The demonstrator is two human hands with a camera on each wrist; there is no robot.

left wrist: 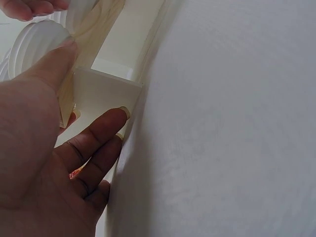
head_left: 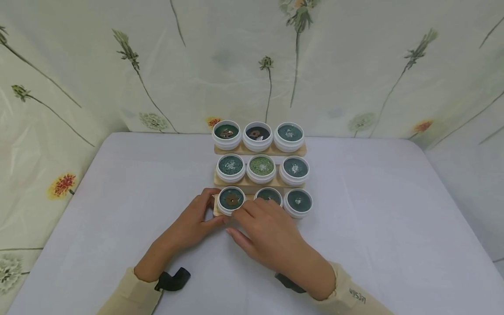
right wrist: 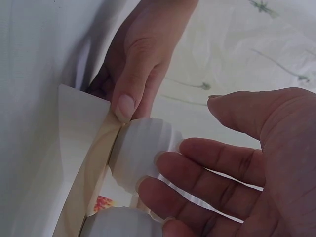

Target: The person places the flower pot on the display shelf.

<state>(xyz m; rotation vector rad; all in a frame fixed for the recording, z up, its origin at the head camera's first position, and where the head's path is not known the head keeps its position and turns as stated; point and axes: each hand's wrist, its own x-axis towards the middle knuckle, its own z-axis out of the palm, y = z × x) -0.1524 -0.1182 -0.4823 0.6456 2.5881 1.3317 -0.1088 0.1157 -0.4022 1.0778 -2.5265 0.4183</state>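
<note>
My left hand (head_left: pixel 193 225) grips the left end of the front wooden board (right wrist: pixel 93 165), its thumb on the near edge. In the left wrist view, its lower fingers lie beside a white support panel (left wrist: pixel 106 91) under that board. On the board's left end stands a white ribbed cup (head_left: pixel 231 199) with a dark green top and a brown mark. My right hand (head_left: pixel 271 234) touches this cup's side with extended fingertips, its thumb held apart. Partly covered by the right hand is the middle front cup (head_left: pixel 269 195); a third front cup (head_left: pixel 299 201) stands at the right.
Behind are two more wooden boards, the middle one (head_left: pixel 236 185) and the rear one (head_left: pixel 260 149), each bearing several white cups with green or dark tops. A white cloth (head_left: pixel 374 227) covers the table. A flower-patterned curtain (head_left: pixel 220 78) hangs at the back.
</note>
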